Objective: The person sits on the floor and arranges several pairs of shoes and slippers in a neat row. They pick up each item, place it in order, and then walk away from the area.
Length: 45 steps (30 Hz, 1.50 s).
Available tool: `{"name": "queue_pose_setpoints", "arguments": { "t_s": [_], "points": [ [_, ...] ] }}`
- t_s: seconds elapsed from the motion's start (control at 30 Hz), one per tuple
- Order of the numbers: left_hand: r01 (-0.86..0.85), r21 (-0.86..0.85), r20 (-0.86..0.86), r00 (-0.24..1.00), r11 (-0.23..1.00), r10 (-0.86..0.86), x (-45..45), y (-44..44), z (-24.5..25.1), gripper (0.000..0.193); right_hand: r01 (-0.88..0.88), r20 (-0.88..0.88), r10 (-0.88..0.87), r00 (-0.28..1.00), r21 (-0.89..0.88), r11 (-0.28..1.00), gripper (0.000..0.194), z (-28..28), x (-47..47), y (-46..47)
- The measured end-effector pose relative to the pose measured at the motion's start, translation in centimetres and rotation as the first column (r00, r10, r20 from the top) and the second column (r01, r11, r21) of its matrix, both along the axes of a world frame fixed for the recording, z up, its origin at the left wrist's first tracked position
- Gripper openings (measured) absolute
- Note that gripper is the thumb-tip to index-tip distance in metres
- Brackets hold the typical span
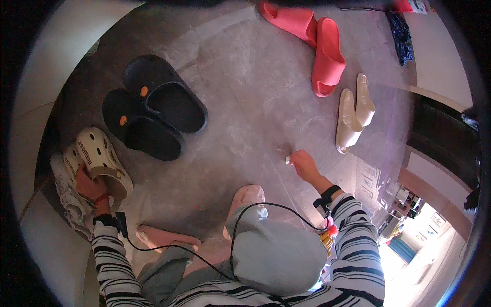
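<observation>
My left hand [90,186] is at the far left, on a pair of cream clogs [100,147] that bear writing; its fingers reach between the two clogs, and whether they grip one I cannot tell. Against the clogs lies a crumpled translucent plastic bag [67,192]. My right hand [303,164] is above the grey floor right of the middle, its fingertips closed on a small white piece [288,160], too small to identify. Black slippers [153,109] with orange emblems lie side by side beyond my left hand. White slides [350,126] lie up and right of my right hand.
Red slides [330,57] lie at the top, one touching the other. Pink slippers [167,237] are at my feet. Black cables run from both wristbands. A pale wall or panel [76,42] borders the left, and a dark fuzzy item [401,36] is at the upper right.
</observation>
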State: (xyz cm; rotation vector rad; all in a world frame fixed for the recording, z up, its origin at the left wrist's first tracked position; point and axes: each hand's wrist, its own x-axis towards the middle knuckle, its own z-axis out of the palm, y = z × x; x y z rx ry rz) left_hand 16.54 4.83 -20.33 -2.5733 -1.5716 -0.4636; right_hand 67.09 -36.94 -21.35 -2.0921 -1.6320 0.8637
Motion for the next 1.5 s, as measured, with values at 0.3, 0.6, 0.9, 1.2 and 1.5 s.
{"name": "queue_pose_setpoints", "arguments": {
  "t_s": [0.3,0.6,0.9,1.2,1.5],
  "points": [
    [-0.114,-0.043,-0.062,0.992,0.993,0.111,-0.6,-0.1,-0.6,0.047,0.125,0.563,-0.131,0.816,0.050,0.991,0.032,2.5,8.7,8.8],
    [-0.073,-0.020,-0.054,0.996,0.997,0.071,-1.1,0.2,-0.8,0.041,0.348,0.537,-0.178,0.825,-0.234,0.908,0.077,6.6,20.3,21.3],
    [-0.059,-0.048,-0.019,0.998,0.997,0.059,0.2,-0.4,0.2,0.044,0.796,-0.411,-0.822,0.393,-0.295,0.528,0.051,3.8,19.1,29.0],
    [-0.135,-0.066,-0.147,0.981,0.989,0.124,0.2,-0.3,0.5,0.047,0.659,-0.624,-0.777,0.079,-0.552,0.510,0.039,1.4,16.5,34.9],
    [-0.104,-0.034,-0.130,0.987,0.994,0.099,-1.3,0.1,-0.8,0.049,0.602,-0.743,-0.658,-0.122,-0.583,0.546,0.009,-1.0,8.9,39.0]
  ]
}}
